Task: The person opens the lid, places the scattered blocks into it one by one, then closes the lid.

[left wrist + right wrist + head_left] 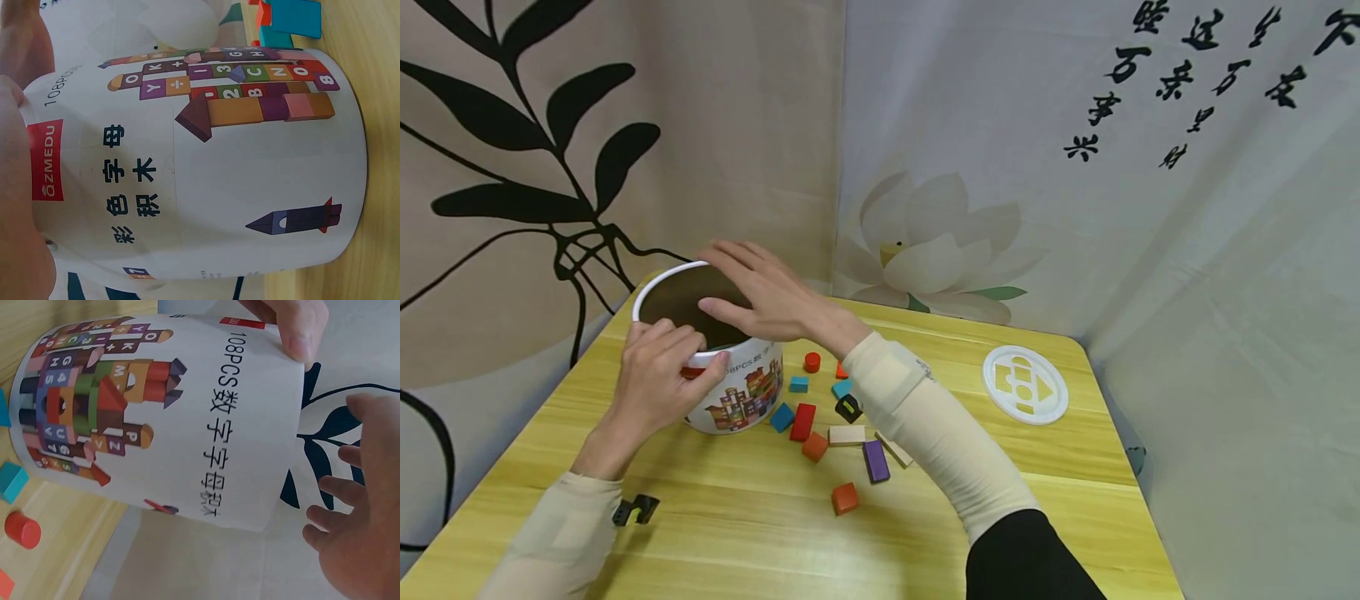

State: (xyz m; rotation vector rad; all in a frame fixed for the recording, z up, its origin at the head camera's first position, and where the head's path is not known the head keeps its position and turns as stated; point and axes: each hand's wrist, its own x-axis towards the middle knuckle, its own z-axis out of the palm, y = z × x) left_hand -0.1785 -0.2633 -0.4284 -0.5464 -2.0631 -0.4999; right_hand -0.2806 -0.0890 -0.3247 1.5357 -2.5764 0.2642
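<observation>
Fingers point(664, 335) of your left hand point(655, 383) curl over the near rim of the white tub point(751, 385), with the thumb on the outer wall, so the edge is pinched between them. Your right hand point(775, 292) is above the mouth, fingers spread and slightly bent, holding nothing; the right wrist view shows a gap between them and the rim.

The tub stands at the back left of the worktop point(737, 533). Its inside is in shadow, so you cannot tell what lies at the bottom.

Just beside its base are a red cylinder point(812, 362), a light blue block point(798, 384), a dark blue block point(782, 417) and a red block point(802, 422). An orange block point(815, 447), a pale plank point(847, 435) and a purple block point(876, 462) lie nearer you, and an orange cube point(845, 498) sits closest. Well apart, on the right, lies a white disc point(1025, 385) with cut-out shapes.

You seem to be at the step of steadying the tub while working at its mouth. The next move probably calls for a firm left pinch and right fingers lowered clear of the rim, without tipping the tub onto the blocks.
</observation>
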